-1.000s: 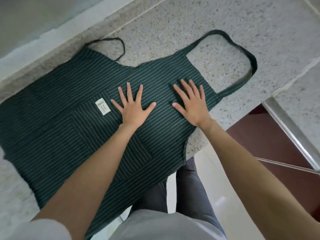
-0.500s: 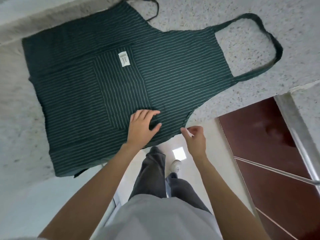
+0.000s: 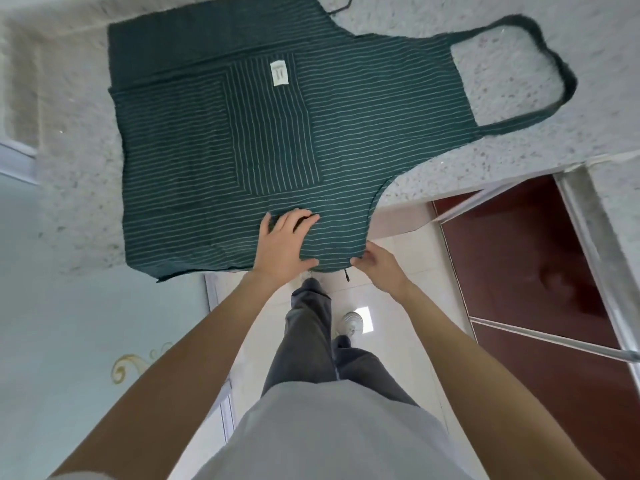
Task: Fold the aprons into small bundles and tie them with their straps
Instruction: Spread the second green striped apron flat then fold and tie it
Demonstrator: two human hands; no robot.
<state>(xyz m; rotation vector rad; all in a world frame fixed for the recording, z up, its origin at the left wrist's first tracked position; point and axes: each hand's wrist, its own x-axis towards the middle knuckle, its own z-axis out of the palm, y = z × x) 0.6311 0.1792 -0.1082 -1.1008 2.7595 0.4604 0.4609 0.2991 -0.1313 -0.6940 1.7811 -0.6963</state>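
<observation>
We look down on a dark green striped apron (image 3: 346,109) spread flat across a speckled stone counter (image 3: 79,188), its near hem hanging just past the counter's edge at six o'clock. Our left hand (image 3: 282,242) rests palm-down on the cloth near that hem, fingers (image 3: 298,218) close together and bent at the tips, pressing into the fabric, which puckers slightly beneath them; the thumb lies at the hem itself. We cannot tell whether the fingertips have gathered any cloth. Our right hand (image 3: 379,263), at about four o'clock from the left, meets the hem's rounded corner, thumb and fingers curled onto the fabric edge in a pinch. A short dark strap end (image 3: 346,274) dangles from the hem between the two hands. The apron's neck loop (image 3: 554,60) lies on the counter at two o'clock, and a thin tie strap (image 3: 341,6) trails off at twelve o'clock. A white label (image 3: 279,73) sits atop the square pocket (image 3: 273,129) in the middle. Below the counter, at four o'clock, we see a dark red cabinet door (image 3: 519,258) and pale floor tiles (image 3: 408,306) underfoot.
</observation>
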